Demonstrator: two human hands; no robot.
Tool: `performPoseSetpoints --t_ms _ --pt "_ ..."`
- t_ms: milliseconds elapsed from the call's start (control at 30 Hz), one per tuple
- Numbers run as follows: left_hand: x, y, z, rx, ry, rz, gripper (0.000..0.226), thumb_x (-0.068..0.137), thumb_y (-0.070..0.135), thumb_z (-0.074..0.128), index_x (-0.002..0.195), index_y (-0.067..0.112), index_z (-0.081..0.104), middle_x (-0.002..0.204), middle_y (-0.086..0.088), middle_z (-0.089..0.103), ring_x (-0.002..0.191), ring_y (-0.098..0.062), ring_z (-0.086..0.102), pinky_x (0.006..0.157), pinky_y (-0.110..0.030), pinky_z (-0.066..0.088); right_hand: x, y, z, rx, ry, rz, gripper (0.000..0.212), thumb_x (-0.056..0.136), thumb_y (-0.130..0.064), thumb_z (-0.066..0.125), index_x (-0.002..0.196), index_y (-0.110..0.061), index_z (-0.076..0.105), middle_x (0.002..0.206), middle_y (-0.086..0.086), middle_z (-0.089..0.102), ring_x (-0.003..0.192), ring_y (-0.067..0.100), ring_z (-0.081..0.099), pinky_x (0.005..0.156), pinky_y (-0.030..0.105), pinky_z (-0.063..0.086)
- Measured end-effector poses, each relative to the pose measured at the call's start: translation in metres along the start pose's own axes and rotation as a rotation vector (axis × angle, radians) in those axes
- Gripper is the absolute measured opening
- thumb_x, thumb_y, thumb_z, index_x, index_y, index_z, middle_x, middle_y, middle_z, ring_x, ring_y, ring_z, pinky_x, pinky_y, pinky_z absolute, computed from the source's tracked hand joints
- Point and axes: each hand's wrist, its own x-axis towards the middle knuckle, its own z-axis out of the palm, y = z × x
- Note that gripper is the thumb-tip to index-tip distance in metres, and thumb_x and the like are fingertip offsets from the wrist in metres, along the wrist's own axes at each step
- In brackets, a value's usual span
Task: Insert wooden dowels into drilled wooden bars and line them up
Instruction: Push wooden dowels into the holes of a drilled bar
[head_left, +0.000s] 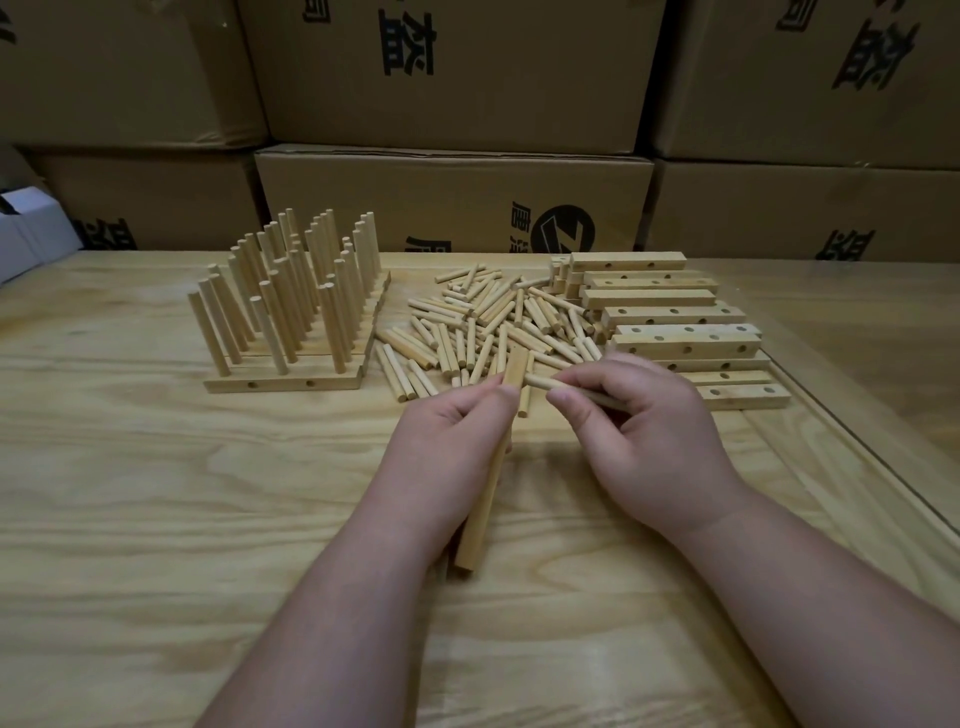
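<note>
Hiding bar (480, 499) middle: left hand (447, 452)

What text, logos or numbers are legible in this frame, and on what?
Cardboard boxes stacked behind the table: large black printed characters, upside down and cropped; not readable with confidence.
Lower middle box: round black logo with a slanted mark like "Z", beside more cropped characters; unreadable.
Wooden bars, loose dowels, finished rows, table: no text.
No numbers anywhere.
</note>
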Motion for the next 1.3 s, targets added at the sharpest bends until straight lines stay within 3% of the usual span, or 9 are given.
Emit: performPoseSetpoints --t_ms 200,300,333,367,500,633,933,1167,1300 --pt "-0.001 0.002 -0.002 0.006 -0.028 0.007 0.034 0.083 0.049 0.062 0.094 0.018 0.066 0.110 0.007 0.060 0.124 -0.044 0.053 0.106 -0.065 0.040 0.000 0.003 -0.001 -0.024 -0.042 -0.021 0.020 0.094 -0.025 0.063 0.096 -0.014 0.079 0.078 -0.015 0.066 0.078 0.003 0.062 0.069 0.019 0.048" --pt "0.001 -0.001 -0.001 0.003 -0.046 -0.035 0.036 0.080 0.054 0.059 0.081 0.025 0.079 0.094 -0.001 0.073 0.115 -0.032 0.056 0.092 -0.057 0.052 -0.001 0.001 0.001 -0.006 0.006 0.003 0.018 0.093 -0.026 0.065 0.096 -0.015 0.079 0.083 -0.022 0.065 0.081 -0.002 0.063 0.071 0.012 0.046" --pt "0.001 -0.002 0.000 0.001 -0.045 -0.043 0.037 0.083 0.053 0.059 0.066 0.022 0.070 0.077 -0.001 0.075 0.077 -0.022 0.071 0.080 -0.047 0.053 -0.001 0.000 0.001 0.001 0.042 0.017 0.018 0.094 -0.028 0.065 0.100 -0.017 0.077 0.086 -0.021 0.066 0.083 -0.001 0.063 0.071 0.013 0.048" --pt "0.001 -0.003 -0.001 -0.010 -0.039 -0.053 0.037 0.088 0.051 0.059 0.071 0.022 0.074 0.067 0.005 0.069 0.063 -0.007 0.050 0.072 -0.038 0.049 -0.001 -0.002 0.001 0.008 0.089 0.033 0.019 0.095 -0.031 0.063 0.105 -0.020 0.075 0.089 -0.018 0.066 0.084 0.001 0.064 0.070 0.016 0.050" --pt "0.007 -0.009 -0.006 -0.128 0.077 -0.134 0.042 0.093 0.053 0.052 0.094 0.020 0.078 0.073 -0.002 0.064 0.061 -0.019 0.055 0.064 -0.036 0.046 0.001 -0.003 -0.005 0.081 0.257 0.162 0.020 0.098 -0.037 0.052 0.114 -0.033 0.062 0.090 -0.018 0.062 0.085 0.007 0.061 0.067 0.016 0.048" --pt "0.011 -0.007 -0.009 -0.391 0.176 -0.171 0.041 0.106 0.040 0.045 0.101 0.019 0.079 0.070 0.002 0.063 0.051 -0.013 0.051 0.043 -0.024 0.043 0.001 0.013 -0.001 -0.208 0.064 0.327 0.017 0.096 -0.027 0.057 0.108 -0.031 0.069 0.100 -0.022 0.061 0.089 -0.001 0.057 0.074 0.016 0.044" --pt "0.012 -0.005 -0.010 -0.505 0.196 -0.175 0.038 0.106 0.039 0.046 0.107 0.015 0.074 0.069 0.002 0.062 0.051 -0.014 0.049 0.043 -0.024 0.041 -0.001 0.012 0.001 -0.500 -0.211 0.425 0.036 0.095 -0.029 0.055 0.130 -0.030 0.065 0.126 -0.009 0.066 0.121 0.021 0.048 0.105 0.040 0.041" --pt "0.010 -0.004 -0.008 -0.421 0.204 -0.149 0.040 0.104 0.041 0.051 0.081 0.021 0.078 0.069 -0.001 0.065 0.050 -0.014 0.054 0.046 -0.027 0.045 0.000 0.011 0.000 -0.600 -0.269 0.478 0.018 0.091 -0.045 0.060 0.099 -0.034 0.072 0.094 -0.013 0.060 0.104 0.018 0.051 0.093 0.039 0.043" --pt "0.011 -0.004 -0.008 -0.409 0.222 -0.137 0.038 0.103 0.041 0.053 0.080 0.019 0.075 0.070 -0.001 0.068 0.050 -0.013 0.056 0.044 -0.026 0.047 0.001 0.009 0.001 -0.489 -0.211 0.382 0.007 0.094 -0.037 0.058 0.088 -0.037 0.062 0.090 -0.017 0.055 0.099 0.013 0.051 0.090 0.030 0.042"
